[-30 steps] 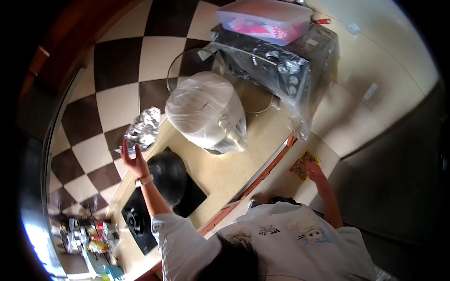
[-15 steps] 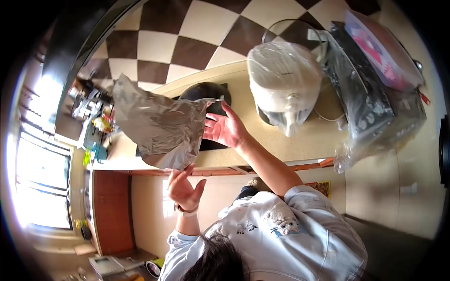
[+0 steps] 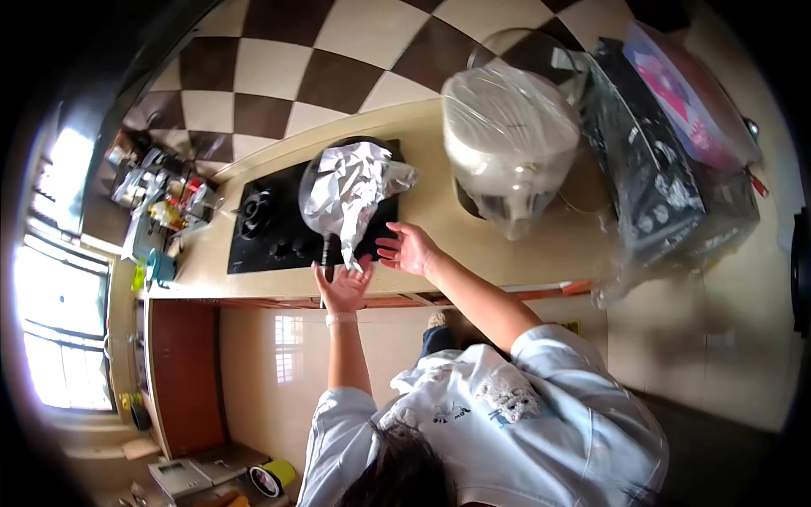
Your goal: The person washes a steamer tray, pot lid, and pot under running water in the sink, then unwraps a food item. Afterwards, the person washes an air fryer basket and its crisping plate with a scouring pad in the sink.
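Note:
A crumpled sheet of aluminium foil (image 3: 348, 182) lies over a frying pan (image 3: 310, 203) on the black gas hob. One strip of it hangs past the pan's near rim, and a corner sticks out to the right. The pan's dark handle (image 3: 327, 251) points towards me. My left hand (image 3: 344, 291) is open, palm up, just below the handle and by the hanging foil tip; whether it touches either I cannot tell. To its right, my right hand (image 3: 411, 251) is also open, fingers spread, apart from the foil.
The hob (image 3: 269, 221) has a bare burner at its left. Right of it stands a plastic-wrapped white appliance (image 3: 511, 127), then a black box under plastic (image 3: 650, 160) and a pink-patterned plastic container (image 3: 684, 97). Bottles and utensils crowd the far left corner (image 3: 173, 198).
The foil sheet, held up in front of me before, has dropped onto the frying pan. Both hands have let go of it, and the left has turned palm up near the handle.

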A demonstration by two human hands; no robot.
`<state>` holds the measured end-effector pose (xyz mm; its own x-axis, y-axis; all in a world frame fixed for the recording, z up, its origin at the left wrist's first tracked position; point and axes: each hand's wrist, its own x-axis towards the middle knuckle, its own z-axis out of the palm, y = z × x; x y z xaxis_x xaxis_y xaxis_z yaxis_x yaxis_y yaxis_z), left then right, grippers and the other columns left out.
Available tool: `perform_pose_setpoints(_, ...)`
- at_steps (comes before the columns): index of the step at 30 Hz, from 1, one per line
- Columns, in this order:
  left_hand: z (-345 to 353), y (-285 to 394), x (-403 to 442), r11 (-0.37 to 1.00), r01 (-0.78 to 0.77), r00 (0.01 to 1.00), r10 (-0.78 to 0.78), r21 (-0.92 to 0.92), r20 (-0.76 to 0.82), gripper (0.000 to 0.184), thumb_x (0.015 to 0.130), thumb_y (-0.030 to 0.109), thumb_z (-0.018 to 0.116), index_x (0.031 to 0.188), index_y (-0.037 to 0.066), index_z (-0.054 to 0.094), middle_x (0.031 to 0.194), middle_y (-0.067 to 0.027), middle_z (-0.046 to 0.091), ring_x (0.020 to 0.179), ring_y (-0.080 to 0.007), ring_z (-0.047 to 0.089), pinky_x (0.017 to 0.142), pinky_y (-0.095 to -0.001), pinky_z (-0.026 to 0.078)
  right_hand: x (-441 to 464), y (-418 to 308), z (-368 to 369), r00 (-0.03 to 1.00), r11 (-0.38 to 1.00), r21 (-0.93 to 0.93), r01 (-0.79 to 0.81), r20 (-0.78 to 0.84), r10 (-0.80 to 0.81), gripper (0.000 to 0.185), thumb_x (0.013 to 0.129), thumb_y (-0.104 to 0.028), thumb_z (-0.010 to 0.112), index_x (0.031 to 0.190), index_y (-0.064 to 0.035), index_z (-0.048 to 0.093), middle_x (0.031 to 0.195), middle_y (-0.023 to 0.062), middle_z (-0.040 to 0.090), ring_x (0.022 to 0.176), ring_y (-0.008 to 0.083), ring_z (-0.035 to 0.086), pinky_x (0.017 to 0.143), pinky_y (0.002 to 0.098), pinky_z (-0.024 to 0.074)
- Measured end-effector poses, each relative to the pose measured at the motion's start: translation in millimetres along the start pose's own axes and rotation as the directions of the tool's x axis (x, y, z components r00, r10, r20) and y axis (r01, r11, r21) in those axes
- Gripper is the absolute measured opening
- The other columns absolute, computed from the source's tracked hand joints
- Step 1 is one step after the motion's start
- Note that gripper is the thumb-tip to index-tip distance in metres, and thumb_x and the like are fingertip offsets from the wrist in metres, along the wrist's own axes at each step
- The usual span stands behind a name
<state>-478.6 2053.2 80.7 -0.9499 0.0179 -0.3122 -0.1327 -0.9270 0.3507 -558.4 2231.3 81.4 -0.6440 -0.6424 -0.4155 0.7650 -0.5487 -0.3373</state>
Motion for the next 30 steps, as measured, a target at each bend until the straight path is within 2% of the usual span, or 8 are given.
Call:
perform_pose_setpoints(4, -42.0, 17.7, 63.2, 0.995, 0.088, 0.973, -0.076, 0.044, -0.219, 0.017, 0.083, 0.009, 0.050, 0.097, -0.002, 0.052, 0.079, -0.0071, 0.059, 0.059, -0.0108, 0.051, 0.055, -0.0233, 0.045, -14.2, -17.4, -19.1, 0.987, 0.987, 0.146, 0.070, -0.154, -0.047, 0.051, 0.067, -0.033, 0.068, 0.105, -0.0161, 0.038, 0.104, 0.0129, 0.042, 0.093, 0.0283, 0.048, 0.077, 0.0473, 0.0431)
perform_pose_setpoints(12, 19.0, 2.5, -26.4, 0.704, 0.501, 0.865, -0.410, 0.503, -0.288, 0.062, 0.076, 0.004, 0.044, 0.133, 0.020, 0.023, 0.058, -0.0003, 0.045, 0.042, -0.0063, 0.038, 0.042, -0.0221, 0.038, -98.1, -32.9, -86.9, 0.797, 0.562, -0.683, 0.467, 0.050, -0.602, 0.111, 0.059, 0.004, 0.067, 0.136, -0.0233, -0.008, 0.142, 0.0105, -0.006, 0.120, 0.0364, 0.029, 0.086, 0.0481, 0.0411)
perform_pose_setpoints(15, -6.7, 7.2, -33.4, 0.631, 0.700, 0.709, -0.560, 0.335, -0.429, 0.036, 0.079, 0.009, 0.045, 0.114, 0.005, 0.046, 0.060, -0.0025, 0.052, 0.045, -0.0031, 0.045, 0.042, -0.0175, 0.040, -146.4, -36.3, -82.0, 0.863, 0.572, -0.711, 0.409, 0.098, -0.495, 0.118, 0.056, -0.004, 0.076, 0.136, -0.0221, -0.009, 0.141, 0.0089, -0.010, 0.126, 0.0327, 0.018, 0.095, 0.0420, 0.0350)
perform_pose_setpoints(16, -11.5, 4.6, -37.5, 0.592, 0.718, 0.691, -0.541, 0.366, -0.479, 0.031, 0.080, 0.011, 0.046, 0.110, 0.002, 0.049, 0.062, -0.0029, 0.054, 0.046, -0.0032, 0.046, 0.042, -0.0169, 0.041, -147.1, -33.5, -96.0, 0.816, 0.402, -0.778, 0.483, 0.232, -0.530, 0.116, 0.055, -0.006, 0.078, 0.137, -0.0193, -0.002, 0.141, 0.0081, 0.000, 0.124, 0.0263, 0.024, 0.096, 0.0385, 0.0342)
perform_pose_setpoints(18, -9.2, -2.9, -42.8, 0.538, 0.726, 0.687, -0.526, 0.429, -0.502, 0.032, 0.082, 0.014, 0.047, 0.110, 0.000, 0.048, 0.062, -0.0028, 0.056, 0.046, -0.0037, 0.048, 0.044, -0.0185, 0.043, -149.0, -16.7, -111.2, 0.871, 0.744, -0.456, 0.489, 0.218, -0.440, 0.103, 0.055, -0.007, 0.079, 0.135, -0.0152, 0.015, 0.131, 0.0075, 0.028, 0.114, 0.0186, 0.038, 0.094, 0.0323, 0.0356)
perform_pose_setpoints(21, 4.0, -13.1, -44.6, 0.542, 0.576, 0.776, -0.597, 0.611, -0.202, 0.042, 0.082, 0.022, 0.052, 0.120, 0.006, 0.042, 0.103, -0.0105, 0.056, 0.081, -0.0144, 0.058, 0.065, -0.0266, 0.049, -127.9, 4.2, -139.5, 0.740, 0.466, -0.574, 0.673, 0.517, -0.431, 0.035, 0.076, -0.009, 0.062, 0.106, -0.0064, 0.044, 0.101, 0.0039, 0.048, 0.089, 0.0105, 0.050, 0.072, 0.0265, 0.0449)
perform_pose_setpoints(26, 45.9, -46.1, -47.8, 0.923, 0.210, 0.931, -0.289, 0.323, 0.221, 0.081, 0.075, 0.021, 0.063, 0.136, 0.019, 0.011, 0.129, -0.0128, 0.037, 0.119, -0.0249, 0.035, 0.100, -0.0403, 0.026, -150.8, 8.1, -71.5, 0.912, 0.809, -0.497, 0.313, -0.082, -0.403, 0.022, 0.078, -0.015, 0.061, 0.096, -0.0022, 0.055, 0.082, -0.0009, 0.058, 0.067, 0.0091, 0.053, 0.064, 0.0223, 0.0412)
perform_pose_setpoints(30, 73.4, -84.8, -48.5, 0.416, -0.382, 0.842, -0.210, 0.825, 0.496, 0.113, 0.054, 0.000, 0.078, 0.137, 0.015, 0.002, 0.127, -0.0116, 0.036, 0.114, -0.0234, 0.040, 0.092, -0.0359, 0.038, -128.6, 20.9, -71.2, 0.861, 0.786, -0.460, 0.413, -0.083, -0.502, 0.028, 0.081, -0.017, 0.057, 0.104, -0.0036, 0.052, 0.085, 0.0041, 0.058, 0.070, 0.0096, 0.055, 0.056, 0.0222, 0.0462)
